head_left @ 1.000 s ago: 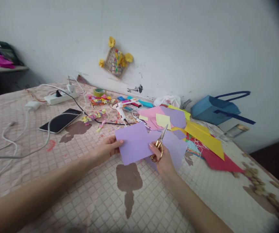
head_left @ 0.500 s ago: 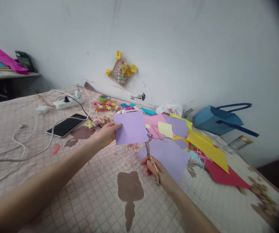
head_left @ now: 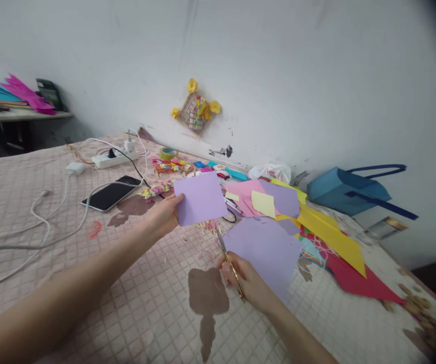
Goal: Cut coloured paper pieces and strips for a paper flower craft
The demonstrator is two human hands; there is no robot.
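Note:
My left hand (head_left: 169, 215) pinches the left edge of a square piece of light purple paper (head_left: 200, 198), held up above the table. Gold-handled scissors (head_left: 236, 278) are gripped in my right hand (head_left: 246, 278), their blades pointing up and to the left. The blade tips sit just below the paper's lower right edge, apart from it. Beneath and beyond my right hand lies a larger purple sheet (head_left: 267, 247). A small pale yellow piece of paper (head_left: 263, 203) rests farther back on pink and purple sheets.
At left are a dark tablet-like device (head_left: 113, 193), white cables and a power strip (head_left: 113, 159). Green tape (head_left: 168, 153) and colourful paper strips lie near the wall. Yellow sheets (head_left: 331, 235), red paper (head_left: 369, 283) and a blue bag (head_left: 348, 189) stand to the right.
The scissors have come away from the paper's lower right corner and dropped slightly, tilting left. The paper has shifted a little left and tilted. The view has turned slightly left.

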